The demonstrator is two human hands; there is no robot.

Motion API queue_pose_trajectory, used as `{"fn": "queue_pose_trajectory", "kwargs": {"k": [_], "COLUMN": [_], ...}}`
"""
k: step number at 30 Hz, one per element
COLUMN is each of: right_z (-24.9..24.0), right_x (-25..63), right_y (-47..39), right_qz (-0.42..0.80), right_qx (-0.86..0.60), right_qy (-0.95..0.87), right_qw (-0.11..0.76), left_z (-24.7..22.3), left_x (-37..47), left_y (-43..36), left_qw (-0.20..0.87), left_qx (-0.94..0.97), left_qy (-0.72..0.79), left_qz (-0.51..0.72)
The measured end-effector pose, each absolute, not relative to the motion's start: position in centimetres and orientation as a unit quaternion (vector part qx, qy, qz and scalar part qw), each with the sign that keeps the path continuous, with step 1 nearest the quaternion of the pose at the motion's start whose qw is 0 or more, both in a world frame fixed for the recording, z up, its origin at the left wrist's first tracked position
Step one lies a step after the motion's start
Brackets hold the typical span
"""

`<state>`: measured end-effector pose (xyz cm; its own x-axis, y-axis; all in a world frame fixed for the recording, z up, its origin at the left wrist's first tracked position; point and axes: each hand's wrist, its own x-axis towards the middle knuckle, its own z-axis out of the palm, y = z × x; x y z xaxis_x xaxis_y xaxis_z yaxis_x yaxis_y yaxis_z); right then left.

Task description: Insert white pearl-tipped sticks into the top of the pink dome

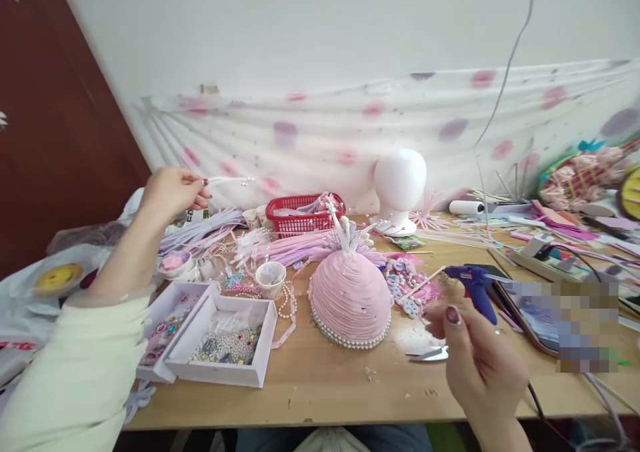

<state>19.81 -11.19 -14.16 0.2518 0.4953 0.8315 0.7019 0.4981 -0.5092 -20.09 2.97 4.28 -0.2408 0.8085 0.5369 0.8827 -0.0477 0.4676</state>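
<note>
The right hand (483,365) is nearest, low over the front of the bench (310,402), fingers curled and thumb upward; whether its grip pinches anything, I cannot tell. Just beside it are one pair of scissors (431,355) and, beyond, one blue glue gun (475,291); one phone (530,312) lies to the right. Two white boxes (223,372) of beads and gems sit side by side at left. One pink dome (351,299), edged with pearls and topped by a white upright cluster, stands mid-bench, with one paper cup (271,280) to its left. The left arm reaches forward; the left hand (177,192) is raised, wrist bent, thumb and fingertips closed on thin white stems (227,181) with pearly ends, too blurred to count. Farther back are one red basket (305,224) and one white foam head (400,182).
</note>
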Motion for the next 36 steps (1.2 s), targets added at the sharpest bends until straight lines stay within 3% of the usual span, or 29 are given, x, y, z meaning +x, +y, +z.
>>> {"fn": "queue_pose_trajectory", "kwargs": {"k": [2,5,8,11,16,19,23,27,30,36], "right_z": [-13.8,-12.6,-11.5,-11.5,-14.4,-15.9,-16.0,-15.8,-16.2,-16.7], "right_x": [18.4,16.6,15.1,14.2,14.9,16.6,18.2,17.8,17.1,17.1], "right_y": [-12.2,-13.3,-14.0,-14.6,-15.5,-15.7,-15.5,-15.3,-15.4,-15.5], "right_qz": [-0.061,-0.02,0.1,0.211,0.243,0.23,0.183,0.193,0.19,0.21], "right_qx": [-0.467,-0.425,-0.417,-0.408,-0.461,-0.499,-0.514,-0.497,-0.496,-0.503], "right_qy": [-0.629,-0.664,-0.667,-0.655,-0.587,-0.612,-0.725,-0.785,-0.793,-0.774], "right_qw": [0.618,0.615,0.61,0.599,0.62,0.568,0.421,0.315,0.298,0.322], "left_z": [5.4,6.1,4.6,-0.1,-10.3,-13.4,-14.2,-15.3,-16.5,-17.3], "left_x": [-18.3,-14.9,-10.6,-5.0,3.5,5.0,3.4,2.1,1.9,1.2], "left_y": [-0.1,-4.5,-8.1,-11.3,-15.2,-16.0,-15.6,-14.8,-14.3,-13.3], "left_qw": [-0.053,-0.054,-0.125,-0.271,-0.476,-0.465,-0.385,-0.522,-0.581,-0.556], "left_qx": [-0.567,-0.567,-0.604,-0.64,-0.648,-0.653,-0.645,-0.6,-0.556,-0.475], "left_qy": [-0.659,-0.58,-0.493,-0.448,-0.376,-0.39,-0.472,-0.429,-0.412,-0.42], "left_qz": [-0.491,-0.582,-0.613,-0.562,-0.46,-0.453,-0.461,-0.428,-0.429,-0.538]}}
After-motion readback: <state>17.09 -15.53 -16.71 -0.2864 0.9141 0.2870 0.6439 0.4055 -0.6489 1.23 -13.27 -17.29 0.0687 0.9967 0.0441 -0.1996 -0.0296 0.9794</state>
